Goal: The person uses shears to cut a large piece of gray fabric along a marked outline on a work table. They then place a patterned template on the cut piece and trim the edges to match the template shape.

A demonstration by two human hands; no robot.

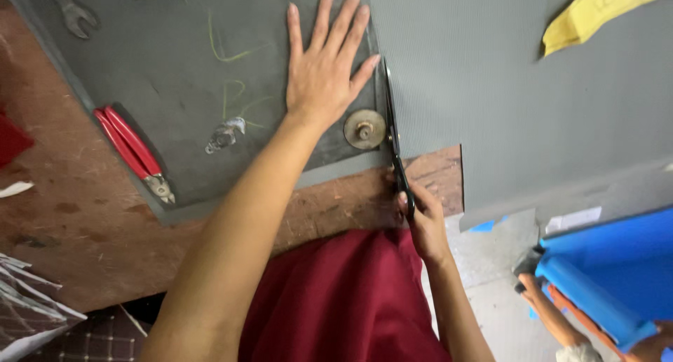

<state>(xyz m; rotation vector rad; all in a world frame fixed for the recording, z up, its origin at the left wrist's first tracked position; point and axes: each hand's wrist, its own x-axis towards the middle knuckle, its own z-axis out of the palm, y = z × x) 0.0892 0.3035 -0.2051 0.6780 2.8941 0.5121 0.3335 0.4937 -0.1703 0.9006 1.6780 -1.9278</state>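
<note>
Your left hand (326,71) lies flat, fingers spread, on the grey rubbery sheet (491,88) — your right hand (424,225), grip closed on black scissors (392,134), points their long blades away from you.

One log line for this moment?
left hand: flat on grey sheet | right hand: holding black scissors, blades in sheet | brass weight beside blades

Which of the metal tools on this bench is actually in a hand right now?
The black scissors, gripped by the right hand along the grey sheet. The red-handled pliers and the wrench lie untouched, left of the flat left hand.
</note>
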